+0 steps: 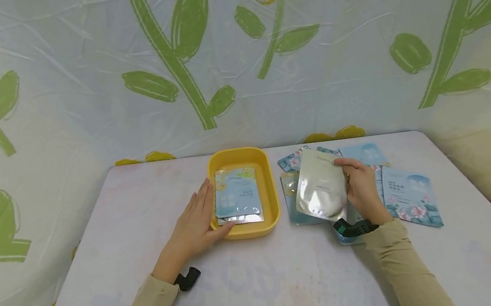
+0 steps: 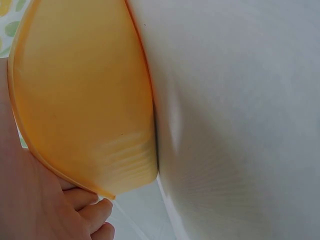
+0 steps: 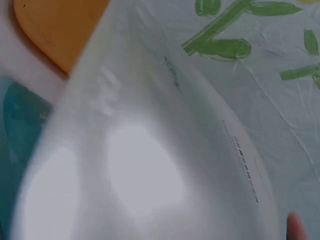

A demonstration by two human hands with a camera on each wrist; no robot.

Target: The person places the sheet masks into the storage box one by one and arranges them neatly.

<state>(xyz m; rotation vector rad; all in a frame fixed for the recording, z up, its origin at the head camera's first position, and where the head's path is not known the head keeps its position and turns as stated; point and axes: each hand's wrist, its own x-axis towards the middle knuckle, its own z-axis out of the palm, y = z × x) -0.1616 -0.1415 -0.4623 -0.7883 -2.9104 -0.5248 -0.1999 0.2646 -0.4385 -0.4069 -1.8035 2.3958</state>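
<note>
The silver pouch (image 1: 317, 185) is up off the table (image 1: 260, 282), just left of the right hand (image 1: 362, 187), whose fingers pinch its right edge; its long axis runs roughly near to far. The yellow tray (image 1: 254, 231) lies farther left, holding a blue pouch (image 1: 237, 194) over a silver-edged one (image 1: 240, 219). The left hand (image 1: 195, 225), nearer it, lays outstretched fingers against its left side; loose packets (image 1: 411, 195) lie under and beyond the right
</note>
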